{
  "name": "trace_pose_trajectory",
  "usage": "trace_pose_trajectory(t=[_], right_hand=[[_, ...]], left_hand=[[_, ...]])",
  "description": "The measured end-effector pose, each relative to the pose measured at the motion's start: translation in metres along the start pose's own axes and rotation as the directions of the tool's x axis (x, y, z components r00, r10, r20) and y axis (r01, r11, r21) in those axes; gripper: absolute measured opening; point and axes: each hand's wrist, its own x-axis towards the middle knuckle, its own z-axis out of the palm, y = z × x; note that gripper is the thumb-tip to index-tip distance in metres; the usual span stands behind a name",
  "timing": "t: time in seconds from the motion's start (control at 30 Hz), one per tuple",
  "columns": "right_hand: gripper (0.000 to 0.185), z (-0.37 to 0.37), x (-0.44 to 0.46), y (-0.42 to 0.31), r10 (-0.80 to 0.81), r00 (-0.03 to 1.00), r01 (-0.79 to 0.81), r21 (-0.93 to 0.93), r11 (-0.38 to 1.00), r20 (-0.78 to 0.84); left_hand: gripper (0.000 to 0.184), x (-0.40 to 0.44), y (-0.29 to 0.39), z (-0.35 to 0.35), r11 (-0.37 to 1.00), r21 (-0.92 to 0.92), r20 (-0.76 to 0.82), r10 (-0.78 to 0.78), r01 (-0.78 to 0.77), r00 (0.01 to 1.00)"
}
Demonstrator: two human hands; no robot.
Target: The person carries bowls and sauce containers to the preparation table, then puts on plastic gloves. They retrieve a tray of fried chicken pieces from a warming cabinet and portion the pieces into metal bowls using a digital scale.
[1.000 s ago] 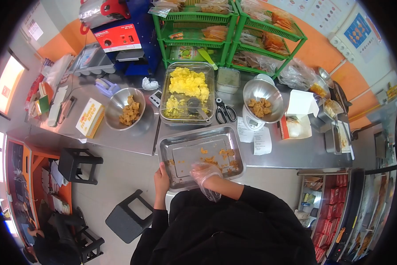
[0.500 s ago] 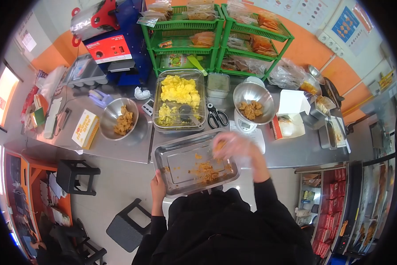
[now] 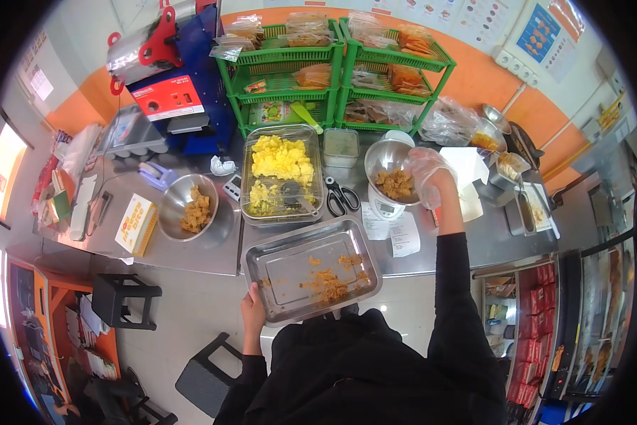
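Observation:
My left hand [image 3: 252, 312] grips the left rim of a metal tray [image 3: 279, 261], which is tilted at the table's front edge. Brown crumbly food pieces [image 3: 330, 285] lie scattered in it, mostly toward the right. In a clear plastic glove, my right hand [image 3: 430, 177] is at the right side of a steel bowl [image 3: 376, 157]; glove and angle hide how its fingers are set. That bowl holds chunks of brown food [image 3: 395, 184] and stands on a white kitchen scale [image 3: 385, 207].
Another steel bowl [image 3: 168, 205] with brown food stands at left, beside a yellow-white box [image 3: 137, 223]. A clear container [image 3: 247, 191] of yellow food, black scissors [image 3: 342, 198] and paper slips [image 3: 405, 237] are behind the tray. Green racks [image 3: 279, 71] stand farther back. A black stool [image 3: 209, 375] is lower left.
My right hand has moved from above the tray up and right to the bowl on the scale. The brown piece it carried no longer shows. My left hand still holds the tray.

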Motion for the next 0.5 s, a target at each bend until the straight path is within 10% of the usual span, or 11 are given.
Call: trace_pose_trajectory(t=[0.1,0.13,0.23,0.3,0.37,0.5], right_hand=[[0.034,-0.027,-0.019,-0.032,-0.062,0.997,0.062,-0.004,0.998,0.036],[0.030,-0.026,-0.042,-0.055,-0.231,0.955,0.200,-0.170,0.965,-0.189],[0.027,-0.025,-0.069,-0.059,-0.237,0.966,0.249,-0.132,0.959,0.099],[0.027,-0.015,-0.094,-0.052,0.051,0.952,-0.129,0.245,0.961,0.302],[0.032,0.000,-0.130,-0.030,-0.031,0.909,-0.162,0.420,0.893,0.416],[0.039,0.021,-0.203,-0.028,0.034,0.735,-0.048,0.002,0.999,0.678]], left_hand=[[0.053,0.002,-0.004,0.002,0.998,-0.034,-0.015,0.056,-0.056,0.998],[0.051,0.002,-0.005,0.003,0.995,-0.052,-0.023,0.082,-0.083,0.996],[0.048,0.000,-0.004,0.001,0.992,-0.084,-0.003,0.093,-0.093,0.996],[0.046,-0.006,-0.002,-0.005,0.991,-0.058,-0.016,0.124,-0.124,0.992],[0.044,-0.010,0.005,-0.015,0.987,-0.029,-0.027,0.157,-0.158,0.987],[0.039,-0.018,0.031,-0.039,0.993,0.007,0.065,0.118,-0.118,0.991]])
